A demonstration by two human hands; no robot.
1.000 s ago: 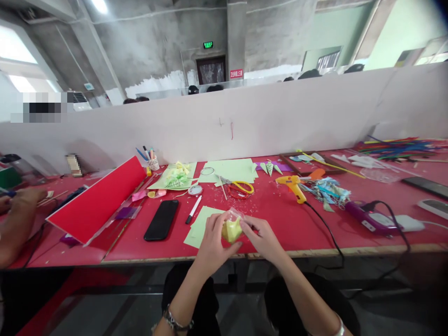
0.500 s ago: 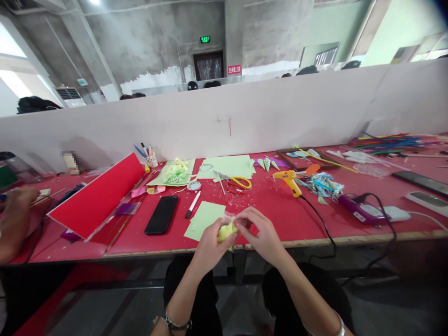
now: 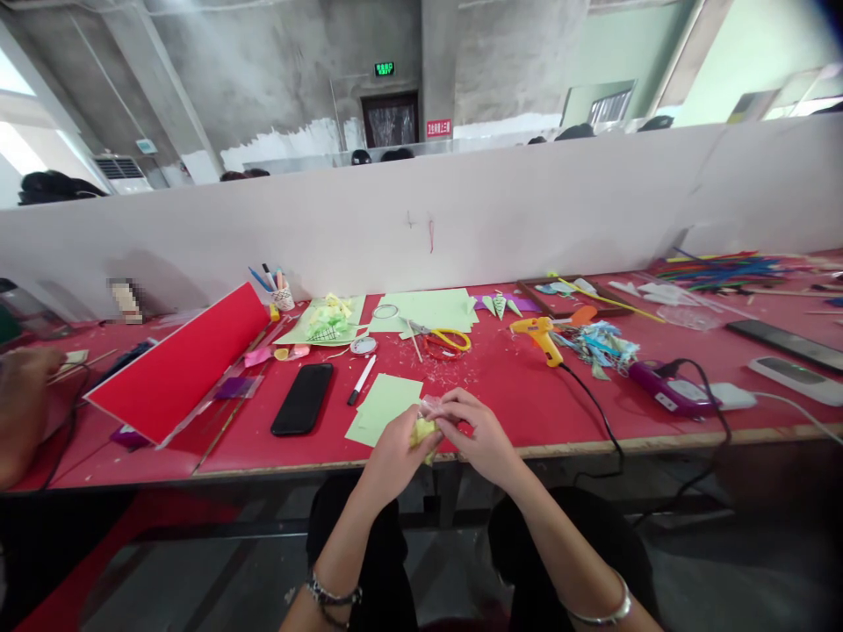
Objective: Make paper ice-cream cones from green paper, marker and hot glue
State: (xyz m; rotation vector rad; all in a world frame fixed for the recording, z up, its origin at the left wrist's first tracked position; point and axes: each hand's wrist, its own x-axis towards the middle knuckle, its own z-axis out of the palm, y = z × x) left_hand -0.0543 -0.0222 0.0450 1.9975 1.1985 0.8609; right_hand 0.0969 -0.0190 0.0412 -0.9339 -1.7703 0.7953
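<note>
My left hand [image 3: 396, 455] is closed around a crumpled yellow piece [image 3: 423, 430], paper or cloth, just above the table's front edge. Against its right side, my right hand [image 3: 475, 432] pinches with thumb and fingers at the top of the same piece. A pinkish see-through bit [image 3: 431, 405] pokes up between the fingertips; what exactly it belongs to is hidden. Sheets of pale green paper [image 3: 388, 405] lie on the table just beyond my left hand. A white marker with a dark end [image 3: 362, 379] and a black phone [image 3: 303, 399] lie to their left.
Yellow-handled scissors [image 3: 448, 339] lie beyond my hands. To the right are a yellow glue gun [image 3: 541, 337] with a trailing cord, blue scraps [image 3: 606, 344] and a purple device [image 3: 668, 388]. A red board [image 3: 184, 369] leans at left, near another person's hand [image 3: 30, 377].
My right hand's fingers have closed in nearer to my left hand. More of the pinkish see-through bit shows above the fingertips. The view has shifted slightly.
</note>
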